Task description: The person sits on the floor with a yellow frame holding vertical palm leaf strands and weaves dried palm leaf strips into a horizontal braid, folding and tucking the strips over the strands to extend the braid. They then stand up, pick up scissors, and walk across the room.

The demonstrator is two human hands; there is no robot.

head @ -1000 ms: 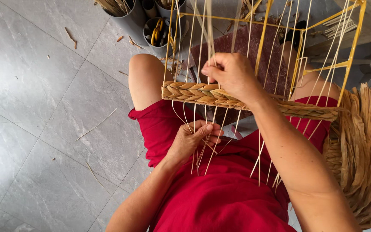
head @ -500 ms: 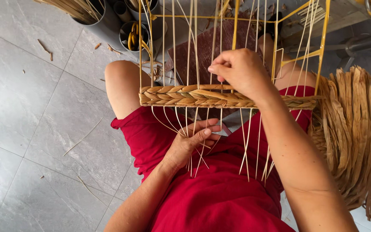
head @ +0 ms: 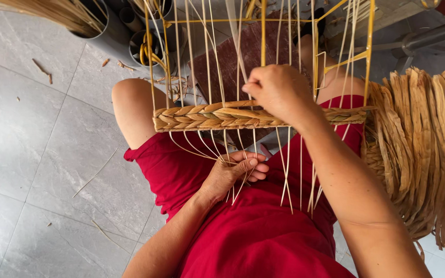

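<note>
A yellow wire frame (head: 369, 46) strung with thin pale strands stands over my lap in the head view. A woven straw braid band (head: 197, 117) runs across the strands. My right hand (head: 279, 92) sits above the band, pinching a flat pale strand near the middle. Below the band, my left hand (head: 235, 172) is closed around the loose hanging ends of several strands. I am seated, wearing red shorts (head: 243, 226).
A thick bundle of dried straw (head: 421, 149) hangs at my right. Grey pipes (head: 106, 31) holding straw stand at the top left. A brown board (head: 227, 62) lies behind the frame. Bits of straw lie on the grey tiled floor (head: 37, 154).
The view shifted so frame and knees sit further right. My right hand stayed on the strand above the braid, and my left hand kept hold of the hanging ends.
</note>
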